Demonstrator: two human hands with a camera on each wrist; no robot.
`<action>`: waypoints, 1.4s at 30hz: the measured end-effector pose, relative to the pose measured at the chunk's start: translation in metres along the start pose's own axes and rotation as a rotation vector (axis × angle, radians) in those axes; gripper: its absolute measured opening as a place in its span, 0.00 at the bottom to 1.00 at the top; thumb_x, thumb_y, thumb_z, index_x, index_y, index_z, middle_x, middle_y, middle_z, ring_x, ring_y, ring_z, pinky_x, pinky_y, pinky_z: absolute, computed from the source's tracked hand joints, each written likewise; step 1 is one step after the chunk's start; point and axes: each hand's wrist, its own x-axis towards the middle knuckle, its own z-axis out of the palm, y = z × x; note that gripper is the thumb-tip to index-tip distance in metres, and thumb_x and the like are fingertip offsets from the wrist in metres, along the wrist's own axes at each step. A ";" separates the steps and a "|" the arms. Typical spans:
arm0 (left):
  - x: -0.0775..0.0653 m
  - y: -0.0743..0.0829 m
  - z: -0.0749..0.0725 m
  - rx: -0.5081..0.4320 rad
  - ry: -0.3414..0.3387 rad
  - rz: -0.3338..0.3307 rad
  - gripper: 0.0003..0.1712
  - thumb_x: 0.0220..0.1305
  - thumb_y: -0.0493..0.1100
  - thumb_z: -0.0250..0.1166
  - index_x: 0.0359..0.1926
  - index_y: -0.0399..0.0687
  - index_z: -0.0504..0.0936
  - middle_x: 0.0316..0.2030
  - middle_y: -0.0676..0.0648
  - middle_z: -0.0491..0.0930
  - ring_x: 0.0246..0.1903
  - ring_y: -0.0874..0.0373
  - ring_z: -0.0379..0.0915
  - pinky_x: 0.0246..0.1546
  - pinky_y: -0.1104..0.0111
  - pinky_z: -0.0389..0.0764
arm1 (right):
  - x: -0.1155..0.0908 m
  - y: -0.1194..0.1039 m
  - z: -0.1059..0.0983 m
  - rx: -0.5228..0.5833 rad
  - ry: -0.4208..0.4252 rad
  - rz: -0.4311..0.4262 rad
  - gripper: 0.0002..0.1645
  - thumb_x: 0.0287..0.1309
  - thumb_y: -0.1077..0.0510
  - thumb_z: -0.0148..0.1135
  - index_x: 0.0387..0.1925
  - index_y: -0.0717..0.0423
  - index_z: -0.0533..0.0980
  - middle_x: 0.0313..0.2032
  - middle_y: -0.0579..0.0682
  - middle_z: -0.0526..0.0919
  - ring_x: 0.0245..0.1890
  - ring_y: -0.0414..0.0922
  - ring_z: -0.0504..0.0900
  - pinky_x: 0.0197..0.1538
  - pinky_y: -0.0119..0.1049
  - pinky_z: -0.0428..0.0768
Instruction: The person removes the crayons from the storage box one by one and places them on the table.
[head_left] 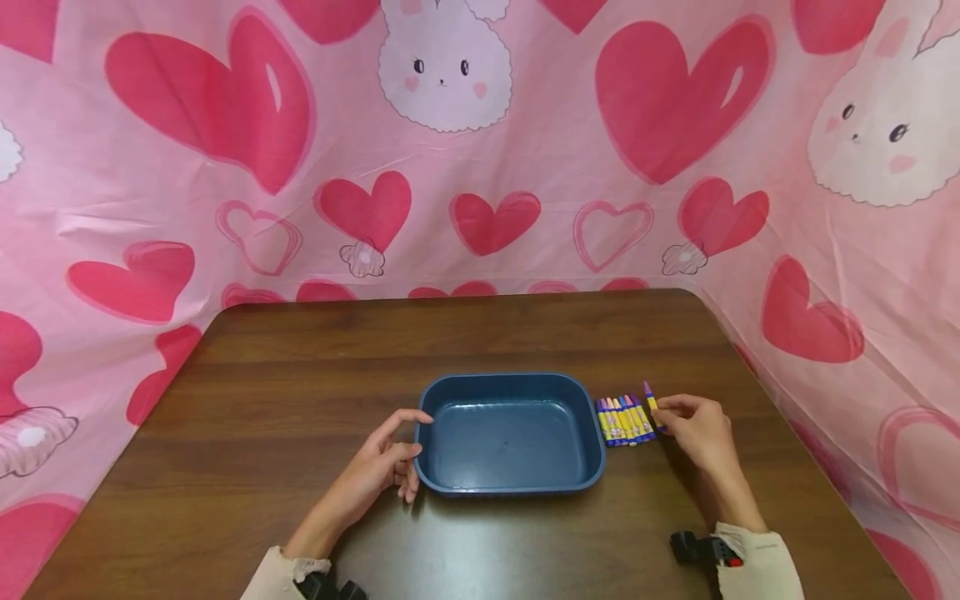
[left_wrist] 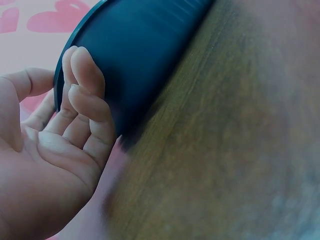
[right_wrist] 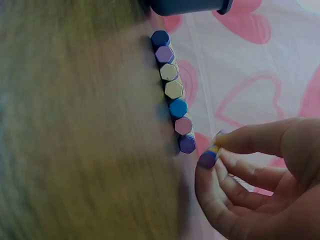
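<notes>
A dark blue plastic bin [head_left: 510,492] sits on the table. My left hand [head_left: 378,462] holds its left rim, with the index fingertip over the edge and the thumb near it; in the left wrist view the lower fingers curl beside the outer wall. To the right of the bin lies a side-by-side row of crayons [head_left: 624,421] in yellow and blue wrappers. Just past the row's right end my right hand [head_left: 701,429] pinches a purple crayon [head_left: 651,398] between thumb and fingers, its tip pointing up and away. The right wrist view shows its flat purple end [right_wrist: 207,159].
The brown wooden table [head_left: 315,375] has rounded far corners. A pink cloth [head_left: 465,158] printed with hearts and rabbits hangs behind it and along both sides. Several crayons lie close against the bin's right wall.
</notes>
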 end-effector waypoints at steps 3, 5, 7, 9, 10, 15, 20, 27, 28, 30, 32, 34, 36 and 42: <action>0.000 0.001 0.000 0.007 0.009 -0.002 0.26 0.74 0.38 0.52 0.68 0.38 0.57 0.16 0.46 0.78 0.16 0.55 0.76 0.19 0.70 0.74 | 0.000 0.002 0.000 -0.054 -0.018 -0.021 0.14 0.58 0.59 0.69 0.41 0.68 0.83 0.31 0.56 0.88 0.24 0.38 0.82 0.28 0.31 0.75; 0.000 0.001 0.001 0.014 0.011 -0.001 0.26 0.74 0.39 0.53 0.68 0.38 0.57 0.16 0.46 0.78 0.16 0.55 0.76 0.19 0.70 0.74 | 0.000 0.004 0.001 -0.092 -0.026 -0.037 0.14 0.58 0.59 0.69 0.40 0.66 0.84 0.31 0.55 0.88 0.25 0.38 0.81 0.30 0.33 0.74; -0.001 0.002 0.001 0.017 0.014 0.001 0.26 0.74 0.39 0.53 0.68 0.39 0.58 0.16 0.46 0.78 0.16 0.55 0.76 0.19 0.70 0.74 | 0.001 0.004 0.001 -0.119 -0.034 -0.056 0.13 0.57 0.58 0.69 0.39 0.65 0.84 0.31 0.54 0.88 0.27 0.39 0.80 0.31 0.35 0.73; -0.001 0.002 0.001 0.018 0.013 0.005 0.25 0.74 0.39 0.53 0.68 0.39 0.58 0.16 0.45 0.78 0.16 0.55 0.76 0.19 0.70 0.74 | 0.001 0.004 0.001 -0.137 -0.038 -0.074 0.12 0.56 0.58 0.69 0.39 0.64 0.84 0.31 0.54 0.88 0.28 0.40 0.79 0.33 0.37 0.72; -0.002 0.002 0.001 0.018 0.013 0.007 0.25 0.74 0.39 0.53 0.67 0.39 0.58 0.16 0.45 0.78 0.16 0.55 0.76 0.19 0.70 0.74 | 0.002 0.004 0.002 -0.143 -0.040 -0.081 0.12 0.56 0.58 0.69 0.39 0.63 0.85 0.31 0.54 0.88 0.29 0.41 0.79 0.33 0.37 0.72; -0.001 0.000 0.001 0.012 0.011 0.000 0.26 0.74 0.39 0.53 0.68 0.39 0.58 0.16 0.45 0.78 0.16 0.55 0.76 0.19 0.70 0.74 | 0.001 0.005 0.000 -0.151 -0.064 -0.081 0.12 0.56 0.59 0.69 0.39 0.64 0.85 0.32 0.54 0.88 0.32 0.43 0.80 0.36 0.39 0.73; 0.001 -0.003 0.004 0.018 0.013 -0.020 0.26 0.75 0.40 0.53 0.68 0.40 0.58 0.17 0.46 0.78 0.17 0.55 0.76 0.20 0.70 0.74 | 0.000 0.010 -0.003 -0.176 -0.085 -0.085 0.11 0.56 0.60 0.68 0.38 0.65 0.84 0.33 0.56 0.88 0.34 0.49 0.81 0.35 0.41 0.74; 0.000 -0.006 0.011 0.004 0.021 -0.023 0.26 0.75 0.39 0.53 0.69 0.40 0.57 0.15 0.47 0.74 0.14 0.56 0.71 0.19 0.69 0.73 | -0.001 0.020 -0.007 -0.166 -0.119 -0.076 0.13 0.58 0.56 0.69 0.39 0.64 0.85 0.34 0.56 0.88 0.32 0.46 0.83 0.34 0.38 0.76; 0.000 -0.006 0.012 0.004 0.020 -0.020 0.26 0.75 0.39 0.52 0.69 0.40 0.57 0.14 0.47 0.72 0.14 0.57 0.69 0.19 0.70 0.73 | -0.001 0.021 -0.009 -0.146 -0.126 -0.066 0.14 0.59 0.56 0.68 0.40 0.65 0.84 0.34 0.57 0.88 0.31 0.45 0.83 0.34 0.36 0.77; 0.001 -0.006 0.014 0.003 0.018 -0.015 0.27 0.75 0.40 0.52 0.70 0.42 0.57 0.14 0.48 0.67 0.14 0.58 0.64 0.19 0.70 0.71 | -0.001 0.024 -0.013 -0.107 -0.135 -0.037 0.16 0.61 0.55 0.67 0.42 0.66 0.84 0.35 0.57 0.88 0.29 0.42 0.84 0.33 0.32 0.78; 0.003 -0.005 0.015 0.007 0.021 -0.011 0.28 0.76 0.41 0.52 0.71 0.44 0.57 0.14 0.49 0.63 0.14 0.59 0.61 0.18 0.71 0.69 | -0.001 0.027 -0.016 -0.072 -0.138 -0.012 0.18 0.63 0.55 0.65 0.43 0.68 0.83 0.35 0.57 0.88 0.28 0.39 0.84 0.32 0.30 0.78; 0.004 -0.004 0.016 0.009 0.028 -0.008 0.29 0.75 0.41 0.53 0.73 0.46 0.58 0.14 0.50 0.60 0.14 0.60 0.59 0.18 0.71 0.66 | -0.001 0.027 -0.017 -0.057 -0.108 -0.011 0.18 0.64 0.54 0.64 0.43 0.68 0.83 0.34 0.56 0.88 0.27 0.38 0.84 0.31 0.29 0.79; 0.005 -0.004 0.015 0.008 0.032 -0.002 0.31 0.74 0.40 0.55 0.74 0.49 0.57 0.14 0.51 0.59 0.13 0.61 0.58 0.18 0.72 0.64 | -0.002 0.026 -0.017 -0.084 -0.026 -0.059 0.16 0.64 0.54 0.65 0.41 0.65 0.84 0.32 0.54 0.88 0.27 0.37 0.82 0.31 0.30 0.77; 0.005 0.005 0.010 0.066 0.072 0.051 0.32 0.74 0.41 0.56 0.75 0.51 0.57 0.15 0.48 0.65 0.13 0.60 0.62 0.16 0.71 0.66 | -0.011 0.011 -0.014 -0.120 0.286 -0.301 0.07 0.59 0.58 0.69 0.38 0.57 0.85 0.33 0.54 0.88 0.31 0.34 0.78 0.35 0.25 0.73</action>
